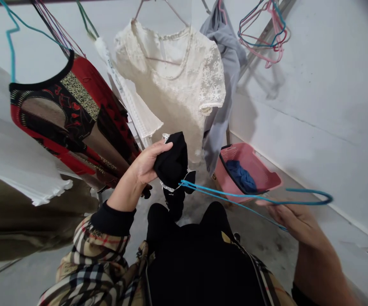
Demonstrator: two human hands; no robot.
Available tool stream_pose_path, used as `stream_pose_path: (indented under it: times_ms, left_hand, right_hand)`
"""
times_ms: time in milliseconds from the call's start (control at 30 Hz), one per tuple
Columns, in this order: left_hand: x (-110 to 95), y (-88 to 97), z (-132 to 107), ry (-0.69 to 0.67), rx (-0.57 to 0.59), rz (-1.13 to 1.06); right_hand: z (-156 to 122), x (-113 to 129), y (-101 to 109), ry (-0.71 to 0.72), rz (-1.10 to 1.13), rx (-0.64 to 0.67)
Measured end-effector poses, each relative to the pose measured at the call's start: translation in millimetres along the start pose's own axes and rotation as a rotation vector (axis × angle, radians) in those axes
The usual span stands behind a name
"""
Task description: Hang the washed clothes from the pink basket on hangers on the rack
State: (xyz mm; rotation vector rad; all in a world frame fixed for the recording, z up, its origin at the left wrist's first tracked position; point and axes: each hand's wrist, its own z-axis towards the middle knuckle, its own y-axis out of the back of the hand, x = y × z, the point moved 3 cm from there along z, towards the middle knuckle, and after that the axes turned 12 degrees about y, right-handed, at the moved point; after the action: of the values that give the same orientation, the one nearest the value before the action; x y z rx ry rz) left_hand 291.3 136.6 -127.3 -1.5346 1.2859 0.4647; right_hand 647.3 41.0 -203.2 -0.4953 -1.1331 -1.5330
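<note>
My left hand (150, 160) is closed round a bunched black garment (172, 159) with white lacy trim. Its exact kind is hidden by the folds. In my right hand (294, 216), at the right, is a blue clothes hanger (231, 192), gripped near its hook. The hanger lies sideways, its far end reaching the lower edge of the black garment. Whether that end is inside the cloth or just against it, I cannot tell. Behind my left hand hangs a cream lace blouse (174, 80).
A red and black patterned top (84, 114) hangs at the left, with a grey garment (225, 55) at the back. Several hangers (263, 32) dangle at upper right. A pink basket (263, 165) holding blue cloth (241, 174) stands on the floor by the wall.
</note>
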Motion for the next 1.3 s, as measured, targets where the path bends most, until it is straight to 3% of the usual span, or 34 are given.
stream_pose_path:
  times_ms: [100, 200, 300, 367, 433, 500, 533, 600, 700, 733, 800, 867, 900, 933, 1000, 1100, 1200, 1300]
  left_hand:
    - [0.3, -0.2, -1.9, 0.026, 0.059, 0.090]
    - [6.6, -8.4, -2.9, 0.017, 0.105, 0.279]
    - [17.5, -29.9, -5.8, -0.119, 0.134, 0.771]
    - [21.8, -44.8, -9.4, -0.299, 0.013, 1.261]
    - [18.9, -56.1, -14.4, -0.522, -0.212, 1.690]
    - [10.3, -63.7, -20.0, -0.755, -0.377, 1.923]
    - [5.5, -65.7, -21.8, -0.843, -0.391, 1.975]
    - [-2.6, -66.2, -21.6, -0.890, -0.296, 2.009]
    - [-8.8, -62.0, -16.6, -0.744, -0.166, 1.979]
    - [-10.1, -60.6, -15.8, -0.710, -0.202, 1.967]
    - [-12.6, -58.5, -17.8, -0.707, -0.380, 1.950]
    - [-13.8, -58.4, -23.7, -0.743, -0.554, 1.933]
    - [-13.8, -59.2, -27.2, -0.766, -0.610, 1.925]
    - [-13.4, -60.5, -30.6, -0.788, -0.645, 1.918]
    - [-11.9, -64.2, -35.8, -0.826, -0.663, 1.913]
    - [-9.1, -69.5, -39.2, -0.875, -0.598, 1.912]
    - [-9.2, -67.0, -40.8, -0.940, -0.517, 1.876]
    - [-12.9, -49.5, -42.2, -0.979, -0.469, 1.790]
  right_hand:
    - [24.2, 12.7, -16.2, 0.010, -0.055, 0.158]
    - [49.3, 24.5, -39.0, 0.071, -0.107, 0.211]
    - [68.0, 26.8, -67.9, 0.123, -0.080, 0.156]
    - [77.0, 22.5, -84.9, 0.145, -0.009, 0.082]
    - [84.7, 15.7, -94.9, 0.161, 0.067, 0.013]
    - [93.4, 10.6, -95.4, 0.214, 0.113, -0.039]
    - [98.6, 9.3, -92.3, 0.249, 0.114, -0.067]
    - [110.6, 8.7, -82.1, 0.317, 0.072, -0.121]
    - [126.6, 8.5, -67.3, 0.393, -0.055, -0.226]
    - [128.2, 7.5, -64.6, 0.413, -0.115, -0.290]
    - [121.1, 1.9, -64.5, 0.406, -0.254, -0.497]
    - [100.8, -9.2, -74.8, 0.317, -0.345, -0.722]
    - [88.9, -16.7, -84.7, 0.247, -0.344, -0.774]
    - [78.0, -24.9, -97.3, 0.177, -0.308, -0.761]
    - [64.1, -41.9, -128.2, 0.029, -0.220, -0.532]
    - [60.0, -65.1, -162.4, -0.174, -0.176, -0.222]
    - [68.2, -87.3, -164.1, -0.341, -0.015, -0.193]
    - [72.9, -103.0, -147.3, -0.454, 0.215, -0.240]
